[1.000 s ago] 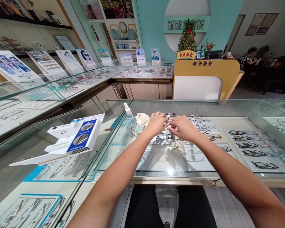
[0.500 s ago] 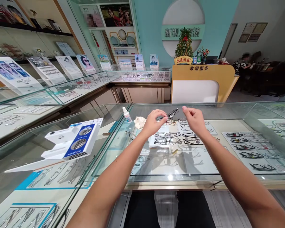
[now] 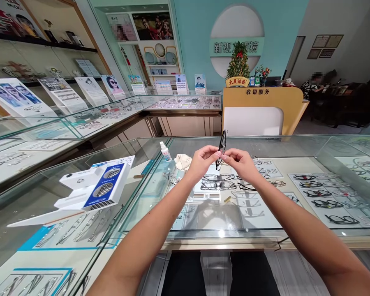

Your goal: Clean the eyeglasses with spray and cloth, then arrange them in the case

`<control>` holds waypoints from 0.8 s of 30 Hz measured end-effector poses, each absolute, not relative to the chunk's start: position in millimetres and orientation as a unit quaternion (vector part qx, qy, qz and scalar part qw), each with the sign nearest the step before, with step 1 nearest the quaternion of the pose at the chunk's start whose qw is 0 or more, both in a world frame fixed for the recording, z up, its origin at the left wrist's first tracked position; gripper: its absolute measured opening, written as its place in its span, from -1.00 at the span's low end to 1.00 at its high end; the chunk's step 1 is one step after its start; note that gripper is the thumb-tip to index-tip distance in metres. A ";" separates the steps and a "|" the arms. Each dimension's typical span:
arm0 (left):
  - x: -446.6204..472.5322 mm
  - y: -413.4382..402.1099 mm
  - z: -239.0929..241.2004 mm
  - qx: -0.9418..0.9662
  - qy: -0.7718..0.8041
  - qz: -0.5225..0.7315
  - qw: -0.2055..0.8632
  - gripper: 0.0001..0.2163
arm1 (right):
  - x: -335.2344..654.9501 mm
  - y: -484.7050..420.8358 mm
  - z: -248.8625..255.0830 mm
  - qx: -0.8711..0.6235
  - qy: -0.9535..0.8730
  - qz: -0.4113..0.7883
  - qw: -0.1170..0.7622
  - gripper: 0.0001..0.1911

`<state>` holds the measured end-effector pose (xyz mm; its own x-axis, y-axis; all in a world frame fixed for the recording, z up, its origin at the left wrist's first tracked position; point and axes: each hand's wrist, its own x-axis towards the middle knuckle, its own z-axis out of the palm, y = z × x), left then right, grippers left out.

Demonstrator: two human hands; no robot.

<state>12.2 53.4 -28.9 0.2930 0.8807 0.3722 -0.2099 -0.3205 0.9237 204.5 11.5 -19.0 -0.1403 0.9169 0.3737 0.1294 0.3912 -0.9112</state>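
Note:
Dark-framed eyeglasses (image 3: 223, 142) are held up on end above the glass counter, pinched between both hands. My left hand (image 3: 205, 159) is closed on them from the left, thumb and fingers at the frame. From the right, my right hand (image 3: 239, 161) pinches them too, its fingertips almost touching the left ones. Which part each hand grips is hard to make out. A white spray bottle (image 3: 165, 152) and a crumpled cream cloth (image 3: 183, 161) rest on the counter left of my left hand. Below my hands, more eyeglasses (image 3: 218, 185) show in the case.
A white and blue cardboard display (image 3: 106, 185) stands on the counter at left. Trays of eyeglasses (image 3: 317, 192) lie in the case at right. Beyond are a yellow service desk (image 3: 265, 97) and another display case (image 3: 185, 102). A person (image 3: 314, 84) sits far back at right.
My right hand has come left and down to the eyeglasses and now grips them. The eyeglasses have turned from nearly level to upright. The view has tilted slightly up.

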 end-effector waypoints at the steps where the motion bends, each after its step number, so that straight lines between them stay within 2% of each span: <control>1: 11.4 53.9 -29.1 0.621 0.264 0.525 0.520 -0.54 | 205.3 12.6 -18.3 -0.396 -0.646 0.390 0.523 -0.44; 12: 10.3 57.9 -32.9 0.634 0.232 0.497 0.545 -0.50 | 208.5 15.1 -8.1 -0.388 -0.584 0.481 0.527 -0.39; 16: 10.8 57.2 -32.5 0.622 0.222 0.493 0.567 -0.52 | 209.8 16.4 -9.7 -0.389 -0.582 0.475 0.533 -0.43; 24: 8.6 58.5 -30.4 0.623 0.247 0.522 0.528 -0.53 | 212.3 17.5 -8.0 -0.435 -0.559 0.408 0.576 -0.44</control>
